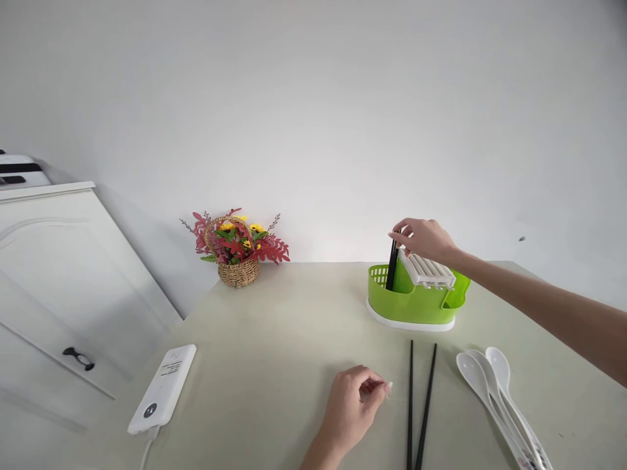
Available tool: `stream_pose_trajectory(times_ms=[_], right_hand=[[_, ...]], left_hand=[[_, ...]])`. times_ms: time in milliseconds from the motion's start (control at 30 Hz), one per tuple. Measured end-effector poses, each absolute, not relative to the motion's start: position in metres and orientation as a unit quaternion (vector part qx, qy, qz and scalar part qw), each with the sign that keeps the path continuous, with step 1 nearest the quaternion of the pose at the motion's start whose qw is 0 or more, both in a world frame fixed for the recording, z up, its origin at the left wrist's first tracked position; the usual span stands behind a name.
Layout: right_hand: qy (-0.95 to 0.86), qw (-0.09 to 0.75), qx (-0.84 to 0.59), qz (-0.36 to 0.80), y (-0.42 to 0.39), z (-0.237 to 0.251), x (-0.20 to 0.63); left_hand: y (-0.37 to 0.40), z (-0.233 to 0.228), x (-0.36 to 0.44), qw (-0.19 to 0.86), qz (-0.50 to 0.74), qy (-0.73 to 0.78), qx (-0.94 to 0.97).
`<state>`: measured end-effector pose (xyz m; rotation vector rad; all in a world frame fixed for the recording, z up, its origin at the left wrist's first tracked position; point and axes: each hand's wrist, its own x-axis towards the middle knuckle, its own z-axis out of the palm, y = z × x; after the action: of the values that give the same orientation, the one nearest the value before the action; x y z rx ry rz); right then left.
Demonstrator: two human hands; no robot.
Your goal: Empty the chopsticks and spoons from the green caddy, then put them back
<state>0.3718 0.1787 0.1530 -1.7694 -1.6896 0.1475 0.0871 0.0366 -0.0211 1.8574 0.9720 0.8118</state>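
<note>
On the pale table [274, 365], seen from the head camera, the right hand [425, 239] reaches out to a green caddy [414, 301] at the far side. Its fingertips [394, 235] are closed on the top end of black chopsticks [392, 264], which stand nearly upright in the caddy's left compartment. Whether that is one stick or two pressed together cannot be told. A white slotted insert [427, 269] sits tilted in the caddy, just under the right palm.

Nearer, two more black chopsticks lie flat, side by side: a left stick [410, 398] and a right stick [427, 401], close at the near end and spreading slightly toward the caddy. The left hand [355, 405] rests on the table just left of them, fingers curled loosely inward, holding nothing, its fingertips near the left stick but not touching it.

To the right of the pair lie three white spoons [490, 385], overlapping, bowls toward the caddy.

At the table's left edge lies one white power bank [164, 388] with a cable at its near end. One wicker basket [238, 271] of red and yellow flowers stands at the back by the wall. A white cabinet [59, 261] stands to the left.
</note>
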Motion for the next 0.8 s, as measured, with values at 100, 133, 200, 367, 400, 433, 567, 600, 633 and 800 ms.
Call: stream_pose_trajectory(times_ms=[100,133,200,367,400,433,567,600,633,800], right_hand=[[-0.624,0.369,-0.688,0.028,0.167,0.158,0.366],[-0.623,0.38,-0.683,0.025,0.162,0.16,0.364],[-0.636,0.393,-0.664,0.028,0.147,0.163,0.358],[-0.727,0.326,-0.605,-0.001,0.104,0.157,0.346],[-0.754,0.293,-0.587,-0.019,0.095,0.154,0.345],[-0.784,0.254,-0.565,-0.036,0.086,0.15,0.344],[-0.874,0.105,-0.467,-0.078,0.045,0.131,0.342],[-0.884,0.078,-0.453,-0.079,0.034,0.126,0.341],[-0.89,0.055,-0.447,-0.071,0.023,0.121,0.34],[-0.893,-0.048,-0.448,0.01,-0.031,0.093,0.336]], left_hand=[[0.037,-0.021,0.088,0.426,0.326,0.389,0.748],[0.037,-0.021,0.088,0.425,0.327,0.388,0.749],[0.036,-0.021,0.088,0.424,0.326,0.387,0.751],[0.036,-0.022,0.087,0.412,0.325,0.38,0.762],[0.036,-0.022,0.087,0.41,0.326,0.378,0.764],[0.036,-0.022,0.087,0.408,0.327,0.376,0.765],[0.03,-0.022,0.085,0.388,0.34,0.365,0.775],[0.027,-0.022,0.084,0.373,0.345,0.363,0.781],[0.025,-0.022,0.083,0.354,0.35,0.36,0.789],[0.016,-0.026,0.083,0.283,0.343,0.373,0.814]])
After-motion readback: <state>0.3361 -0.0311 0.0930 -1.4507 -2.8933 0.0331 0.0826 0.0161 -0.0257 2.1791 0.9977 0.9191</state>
